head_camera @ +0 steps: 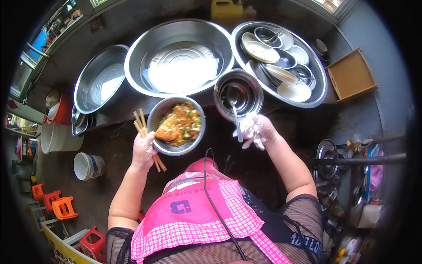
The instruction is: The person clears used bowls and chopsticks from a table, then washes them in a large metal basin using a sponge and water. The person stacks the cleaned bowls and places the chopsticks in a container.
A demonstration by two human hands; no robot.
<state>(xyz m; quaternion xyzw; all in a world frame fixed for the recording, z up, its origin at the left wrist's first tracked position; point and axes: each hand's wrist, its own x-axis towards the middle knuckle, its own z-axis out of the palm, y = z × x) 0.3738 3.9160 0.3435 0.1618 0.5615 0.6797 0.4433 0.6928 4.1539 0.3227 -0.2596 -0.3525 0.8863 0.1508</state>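
Observation:
My left hand (143,150), in a thin clear glove, grips the rim of a metal bowl (153,147) and several wooden chopsticks (141,123). Inside that bowl are food leftovers (179,127), orange-brown with green bits. On the right, my right hand (262,130) holds a crumpled white tissue-like wad (250,127) at the near rim of a second metal bowl (227,110). A metal spoon (234,112) leans out of this bowl over dark residue, its handle passing beside my fingers. Whether those fingers also grip the bowl is hidden by the wad.
A large metal basin (135,66) of water stands ahead, with a smaller water basin (80,92) to its left. Dirty dishes (262,51) fill the right basin (324,77). Further right is a wooden tray (352,76). A white bucket (84,166) and plastic stools (64,208) stand lower left.

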